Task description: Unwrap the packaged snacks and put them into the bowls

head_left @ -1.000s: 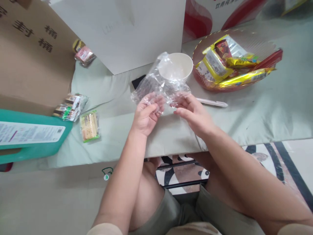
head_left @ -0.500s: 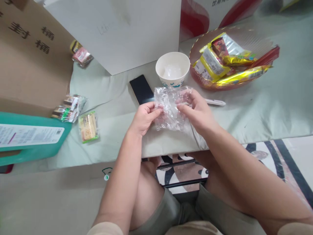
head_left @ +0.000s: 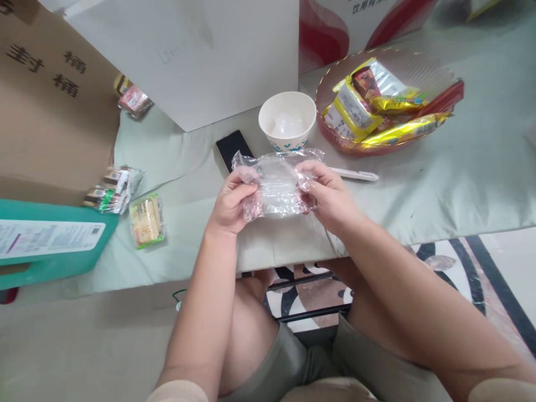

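Observation:
A crinkled clear plastic wrapper (head_left: pixel 278 187) is stretched between my two hands above the near part of the table. My left hand (head_left: pixel 231 202) pinches its left side, and my right hand (head_left: pixel 329 195) grips the right side with fingers curled into the film. Just beyond it stands a white paper bowl (head_left: pixel 288 120) with a blue pattern, holding something whitish or translucent that I cannot make out. A dark phone (head_left: pixel 234 146) lies behind my left hand, partly covered by the wrapper. Right of the bowl, a white slender tool (head_left: pixel 354 174) lies partly hidden behind my right hand.
At the right, a pinkish ribbed basket (head_left: pixel 335 139) holds several snack packets (head_left: pixel 360 109). A white box (head_left: pixel 188 61) stands behind the bowl. On the left are packaged snacks (head_left: pixel 147 220), a cardboard box (head_left: pixel 50 128) and a green container (head_left: pixel 62 268). The cloth-covered table (head_left: pixel 268 248) ends near my knees.
My hands have moved apart, the left one leftward, and the bunched wrapper is now pulled out wider and flatter. It covers more of the phone. The whole view has shifted slightly.

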A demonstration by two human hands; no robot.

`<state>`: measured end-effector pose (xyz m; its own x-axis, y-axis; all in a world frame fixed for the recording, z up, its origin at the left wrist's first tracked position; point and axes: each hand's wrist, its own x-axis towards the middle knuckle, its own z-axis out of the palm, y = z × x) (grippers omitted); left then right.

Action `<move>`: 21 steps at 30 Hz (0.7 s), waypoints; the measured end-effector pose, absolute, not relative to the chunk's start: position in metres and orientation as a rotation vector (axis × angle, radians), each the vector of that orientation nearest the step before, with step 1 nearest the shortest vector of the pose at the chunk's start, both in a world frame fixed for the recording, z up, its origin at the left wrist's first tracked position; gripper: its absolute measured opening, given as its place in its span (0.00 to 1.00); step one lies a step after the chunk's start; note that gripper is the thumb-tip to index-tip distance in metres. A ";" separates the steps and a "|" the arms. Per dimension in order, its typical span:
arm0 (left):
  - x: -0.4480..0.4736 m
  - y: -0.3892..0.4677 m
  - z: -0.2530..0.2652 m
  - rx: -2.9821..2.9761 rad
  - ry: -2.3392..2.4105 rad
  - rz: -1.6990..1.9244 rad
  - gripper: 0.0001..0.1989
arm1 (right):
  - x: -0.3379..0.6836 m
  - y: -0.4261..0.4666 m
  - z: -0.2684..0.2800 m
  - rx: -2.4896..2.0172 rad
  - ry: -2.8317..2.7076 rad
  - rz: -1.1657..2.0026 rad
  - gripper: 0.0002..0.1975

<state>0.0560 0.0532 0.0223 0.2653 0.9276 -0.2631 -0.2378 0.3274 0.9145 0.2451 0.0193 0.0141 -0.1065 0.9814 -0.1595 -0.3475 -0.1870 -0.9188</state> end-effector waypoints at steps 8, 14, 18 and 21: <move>0.055 0.054 0.019 0.817 0.879 0.949 0.15 | 0.245 0.020 0.016 -0.941 -0.781 1.537 0.07; 0.052 0.058 0.020 0.856 0.927 0.972 0.17 | 0.246 0.021 0.018 -0.944 -0.815 1.596 0.08; 0.056 0.060 0.017 0.921 0.989 0.930 0.22 | 0.249 0.021 0.017 -1.099 -0.952 1.462 0.19; 0.060 0.058 0.013 0.976 1.045 0.916 0.19 | 0.249 0.020 0.014 -1.292 -1.104 1.315 0.18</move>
<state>0.0596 0.0580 0.0132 0.2452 0.9336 -0.2614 -0.1361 0.3001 0.9441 0.2492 0.0201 0.0140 0.0128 0.9903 -0.1385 -0.0348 -0.1380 -0.9898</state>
